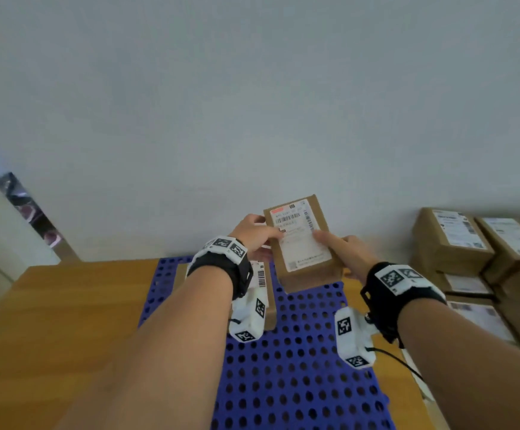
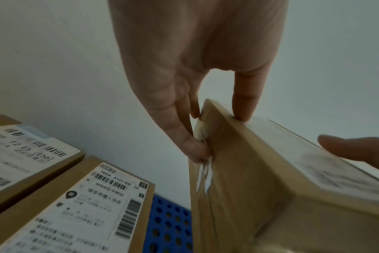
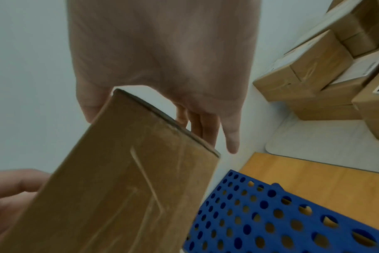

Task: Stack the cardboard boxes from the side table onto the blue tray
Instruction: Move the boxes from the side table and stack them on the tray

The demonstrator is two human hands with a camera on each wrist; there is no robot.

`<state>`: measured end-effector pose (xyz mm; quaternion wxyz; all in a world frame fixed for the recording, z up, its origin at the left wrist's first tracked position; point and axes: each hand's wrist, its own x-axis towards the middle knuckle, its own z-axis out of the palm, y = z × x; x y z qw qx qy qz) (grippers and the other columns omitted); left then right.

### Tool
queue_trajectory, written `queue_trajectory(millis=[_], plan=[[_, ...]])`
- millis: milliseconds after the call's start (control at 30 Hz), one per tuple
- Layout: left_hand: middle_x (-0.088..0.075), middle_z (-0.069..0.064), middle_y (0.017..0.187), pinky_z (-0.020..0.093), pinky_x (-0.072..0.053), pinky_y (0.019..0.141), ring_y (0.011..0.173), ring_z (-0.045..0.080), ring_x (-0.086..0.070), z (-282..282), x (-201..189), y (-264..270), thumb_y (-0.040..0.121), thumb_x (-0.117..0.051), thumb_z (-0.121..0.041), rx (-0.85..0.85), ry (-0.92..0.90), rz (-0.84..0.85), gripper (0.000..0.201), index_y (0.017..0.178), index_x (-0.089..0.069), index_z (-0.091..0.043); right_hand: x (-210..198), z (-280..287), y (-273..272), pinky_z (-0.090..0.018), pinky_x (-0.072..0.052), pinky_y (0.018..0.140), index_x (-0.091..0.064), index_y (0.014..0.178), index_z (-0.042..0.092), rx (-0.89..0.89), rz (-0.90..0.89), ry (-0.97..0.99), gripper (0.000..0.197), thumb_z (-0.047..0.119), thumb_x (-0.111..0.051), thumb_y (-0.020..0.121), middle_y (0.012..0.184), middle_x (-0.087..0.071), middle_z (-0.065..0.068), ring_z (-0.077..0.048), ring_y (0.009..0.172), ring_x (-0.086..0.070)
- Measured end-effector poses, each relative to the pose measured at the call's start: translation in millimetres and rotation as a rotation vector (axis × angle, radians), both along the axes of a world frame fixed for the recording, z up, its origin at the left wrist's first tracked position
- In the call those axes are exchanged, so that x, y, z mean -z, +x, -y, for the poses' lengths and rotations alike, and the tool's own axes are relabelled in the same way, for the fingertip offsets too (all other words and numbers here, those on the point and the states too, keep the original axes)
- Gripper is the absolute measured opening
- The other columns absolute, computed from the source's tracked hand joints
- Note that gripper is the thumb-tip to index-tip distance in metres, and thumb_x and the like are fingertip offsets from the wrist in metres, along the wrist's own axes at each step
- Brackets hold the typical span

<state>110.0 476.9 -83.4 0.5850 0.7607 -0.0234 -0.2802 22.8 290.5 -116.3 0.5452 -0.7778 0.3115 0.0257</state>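
Observation:
I hold a cardboard box [image 1: 302, 243] with a white shipping label in both hands, tilted, above the far end of the blue perforated tray [image 1: 299, 352]. My left hand [image 1: 254, 232] pinches its left side, thumb on the label and fingers on the taped side face [image 2: 260, 179]. My right hand [image 1: 345, 248] grips the right side, thumb on top and fingers underneath [image 3: 130, 188]. Two labelled boxes [image 2: 110, 205] [image 2: 22, 154] lie flat to the left of the held one; the nearer box lies on the tray, and in the head view my left wrist mostly covers them.
The tray lies on a wooden table [image 1: 82, 305] against a white wall. To the right, a white side table [image 3: 314, 150] carries several stacked cardboard boxes [image 1: 457, 240]. The tray's near half [image 1: 299, 398] shows only its holes.

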Motion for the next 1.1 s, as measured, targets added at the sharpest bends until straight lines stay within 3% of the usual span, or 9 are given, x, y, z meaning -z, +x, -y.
queue_trajectory(millis=[133, 233, 333, 467, 500, 633, 833, 933, 1100], plan=[[-0.068, 0.011, 0.107, 0.039, -0.060, 0.075, 0.090, 0.025, -0.068, 4, 24, 7, 0.091, -0.064, -0.002, 0.115, 0.086, -0.071, 0.031, 0.120, -0.053, -0.006, 24, -4, 8, -0.044, -0.056, 0.089, -0.056, 0.124, 0.014, -0.011, -0.052, 0.060, 0.111, 0.086, -0.067, 0.040, 0.107, -0.072, -0.003, -0.023, 0.095, -0.070], [-0.069, 0.010, 0.098, 0.038, -0.059, 0.082, 0.079, 0.022, -0.068, 1, 40, 14, 0.094, -0.059, -0.002, 0.160, 0.151, -0.071, 0.011, 0.102, -0.059, -0.010, 38, -5, 16, -0.046, -0.055, 0.092, -0.059, 0.124, 0.011, -0.023, -0.053, 0.071, 0.093, 0.077, -0.067, 0.057, 0.106, -0.072, -0.005, -0.025, 0.095, -0.070], [-0.071, 0.010, 0.097, 0.041, -0.058, 0.089, 0.082, 0.023, -0.070, -4, 60, 22, 0.091, -0.062, -0.007, 0.137, 0.272, 0.002, 0.023, 0.115, -0.061, -0.011, 58, -6, 23, -0.046, -0.054, 0.093, -0.054, 0.131, 0.010, 0.011, -0.068, 0.066, 0.102, 0.076, -0.066, 0.054, 0.112, -0.070, -0.007, -0.026, 0.098, -0.068], [-0.070, 0.009, 0.113, 0.041, -0.058, 0.089, 0.098, 0.024, -0.070, -7, 89, 25, 0.083, -0.067, -0.014, 0.072, 0.391, 0.099, 0.044, 0.126, -0.060, -0.018, 78, -8, 24, -0.043, -0.050, 0.096, -0.046, 0.137, 0.006, 0.064, -0.103, 0.083, 0.084, 0.061, -0.068, 0.078, 0.124, -0.063, -0.012, -0.030, 0.109, -0.062], [-0.070, 0.008, 0.114, 0.040, -0.058, 0.088, 0.097, 0.023, -0.070, -6, 93, 25, 0.080, -0.068, -0.014, 0.068, 0.408, 0.125, 0.045, 0.124, -0.060, -0.020, 84, -6, 25, -0.044, -0.050, 0.097, -0.046, 0.138, 0.007, 0.056, -0.113, 0.105, 0.087, 0.063, -0.069, 0.075, 0.125, -0.062, -0.012, -0.030, 0.110, -0.062], [-0.071, 0.003, 0.110, 0.035, -0.058, 0.085, 0.096, 0.020, -0.069, 3, 100, 27, 0.078, -0.073, -0.011, 0.093, 0.440, 0.191, 0.045, 0.121, -0.061, -0.021, 143, 15, 36, -0.048, -0.049, 0.100, -0.048, 0.138, 0.014, 0.018, -0.132, 0.124, 0.136, 0.095, -0.064, 0.029, 0.129, -0.062, -0.007, -0.029, 0.112, -0.062], [-0.071, 0.001, 0.104, 0.028, -0.050, 0.086, 0.100, 0.017, -0.066, 8, 107, 32, 0.075, -0.081, -0.014, 0.136, 0.471, 0.211, 0.075, 0.142, -0.045, -0.020, 198, 35, 49, -0.048, -0.048, 0.101, -0.047, 0.140, 0.017, -0.035, -0.194, 0.213, 0.135, 0.094, -0.066, 0.031, 0.130, -0.062, -0.005, -0.028, 0.112, -0.063], [-0.071, -0.001, 0.102, 0.028, -0.049, 0.085, 0.099, 0.016, -0.066, 8, 109, 35, 0.075, -0.082, -0.014, 0.153, 0.496, 0.215, 0.079, 0.144, -0.044, -0.020, 180, 32, 47, -0.047, -0.050, 0.099, -0.052, 0.136, 0.015, -0.045, -0.205, 0.267, 0.122, 0.087, -0.071, 0.041, 0.123, -0.067, -0.005, -0.027, 0.106, -0.067], [-0.070, -0.002, 0.108, 0.027, -0.049, 0.077, 0.094, 0.015, -0.067, 10, 112, 38, 0.075, -0.082, -0.015, 0.192, 0.550, 0.255, 0.073, 0.141, -0.051, -0.023, 115, 2, 33, -0.050, -0.049, 0.100, -0.068, 0.117, 0.005, -0.107, -0.204, 0.283, 0.040, 0.037, -0.061, 0.093, 0.110, -0.073, -0.013, -0.032, 0.101, -0.069]])
